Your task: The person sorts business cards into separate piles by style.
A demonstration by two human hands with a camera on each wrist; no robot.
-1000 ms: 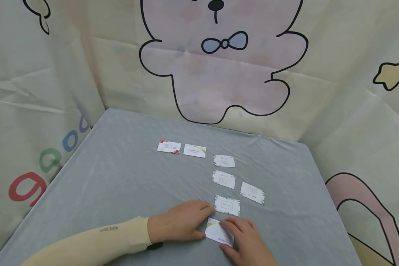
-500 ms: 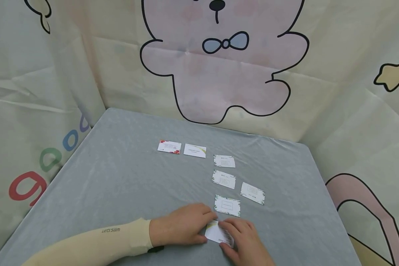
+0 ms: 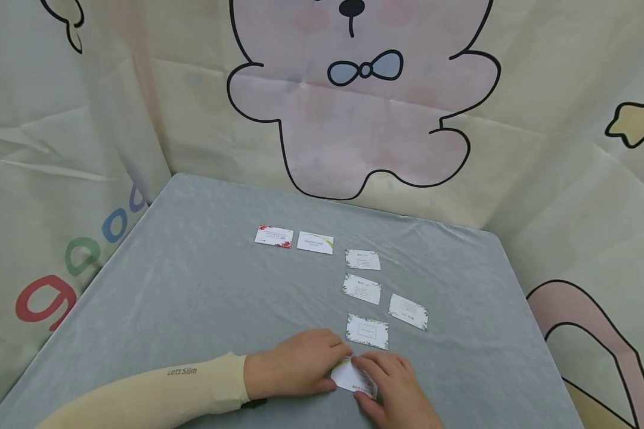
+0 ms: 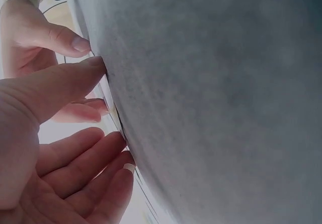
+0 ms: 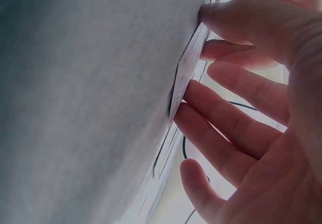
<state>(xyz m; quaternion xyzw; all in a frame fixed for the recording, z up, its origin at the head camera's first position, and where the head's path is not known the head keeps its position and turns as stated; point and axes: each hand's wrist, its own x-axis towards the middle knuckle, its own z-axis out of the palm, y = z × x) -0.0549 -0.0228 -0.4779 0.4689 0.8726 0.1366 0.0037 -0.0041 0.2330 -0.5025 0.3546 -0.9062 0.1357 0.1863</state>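
Note:
A white business card [image 3: 353,376] with a yellow-green corner and small print lies near the front of the table, between my two hands. My left hand [image 3: 299,363] holds its left end, thumb at the near corner and fingertips at the far one. On the other end, my right hand [image 3: 394,384] grips it with the thumb at the near edge and fingers at the far edge. In the right wrist view the business card [image 5: 187,65] appears edge-on, close to the cloth. Just beyond it lies a leafy-bordered business card [image 3: 367,332].
Farther back on the grey cloth-covered table [image 3: 220,286] lie more leafy cards [image 3: 408,311], a red-flowered card [image 3: 274,236] and a yellow-cornered card [image 3: 315,242]. A printed cartoon curtain [image 3: 354,143] encloses the table's back and sides.
My left hand has shifted slightly right and nearer, and its fingertips now cover the card's far left corner. My right hand and the other cards stay nearly where they were.

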